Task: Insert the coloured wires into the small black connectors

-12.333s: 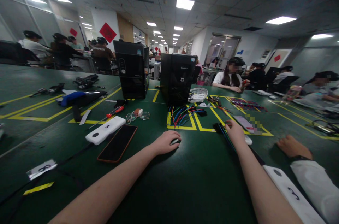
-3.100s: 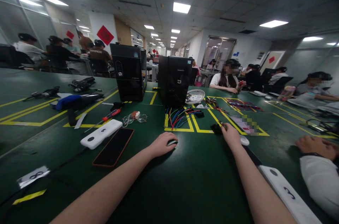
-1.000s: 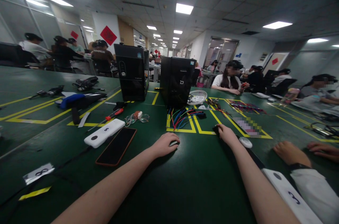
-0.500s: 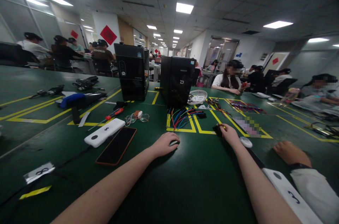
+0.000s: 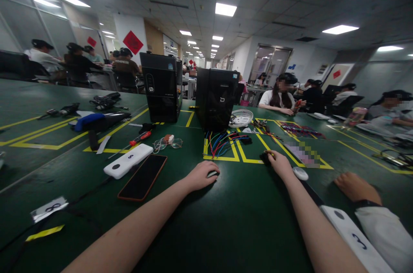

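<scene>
My left hand (image 5: 202, 175) rests on the green table with its fingers curled. A small pale object with a dark edge (image 5: 212, 174) shows under the fingertips; its kind cannot be made out. Farther right, my right hand (image 5: 278, 162) has thumb and fingers pinched together on a small black object (image 5: 266, 157) at the table, mostly hidden by the fingers. Between and beyond the hands lies a bundle of red, blue and black wires (image 5: 222, 143) inside a yellow taped box. A black computer case (image 5: 222, 100) stands upright behind the wires.
Another black case (image 5: 160, 92) stands left. Nearby lie a phone (image 5: 142, 177), a white power bank (image 5: 129, 161), glasses (image 5: 168, 142), and a screwdriver (image 5: 139, 138). A white basket (image 5: 241, 118) sits behind. At right are a co-worker's hand (image 5: 356, 187) and another power bank (image 5: 346, 228).
Both hands keep nearly the same place and grip. The whole view has shifted very slightly.
</scene>
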{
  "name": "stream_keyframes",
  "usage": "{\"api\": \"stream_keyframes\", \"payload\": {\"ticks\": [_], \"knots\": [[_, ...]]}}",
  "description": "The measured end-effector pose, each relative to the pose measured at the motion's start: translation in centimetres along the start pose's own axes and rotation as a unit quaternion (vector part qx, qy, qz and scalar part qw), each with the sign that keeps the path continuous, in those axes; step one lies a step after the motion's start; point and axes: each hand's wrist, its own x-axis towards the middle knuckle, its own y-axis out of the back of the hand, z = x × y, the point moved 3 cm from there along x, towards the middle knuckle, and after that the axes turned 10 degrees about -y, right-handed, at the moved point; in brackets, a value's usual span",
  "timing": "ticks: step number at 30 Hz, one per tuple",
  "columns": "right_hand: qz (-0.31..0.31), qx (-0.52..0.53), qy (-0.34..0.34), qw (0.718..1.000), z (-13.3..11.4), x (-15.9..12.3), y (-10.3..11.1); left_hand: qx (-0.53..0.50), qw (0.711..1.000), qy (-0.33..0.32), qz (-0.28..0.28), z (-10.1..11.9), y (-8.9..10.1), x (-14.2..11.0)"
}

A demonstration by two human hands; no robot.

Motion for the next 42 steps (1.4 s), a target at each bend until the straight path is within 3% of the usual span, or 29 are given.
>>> {"api": "stream_keyframes", "payload": {"ticks": [9,17,29,39,42], "knots": [[0.024,-0.037,0.018,0.999,0.0,-0.1,0.1,0.003,1.000,-0.002,0.004,0.0,0.0,0.0],[-0.001,-0.047,0.052,0.998,0.0,0.1,-0.1,0.005,1.000,-0.011,0.010,0.1,0.1,0.1],[-0.031,-0.112,0.034,0.993,-0.6,0.2,0.4,0.004,1.000,-0.005,0.003,0.1,0.0,0.0],[-0.072,-0.020,0.009,0.997,0.3,0.3,-0.2,0.006,1.000,-0.003,0.003,-0.1,0.0,0.0],[-0.028,0.007,-0.025,0.999,0.9,0.2,0.4,0.005,1.000,-0.006,0.004,-0.1,0.0,0.0]]}}
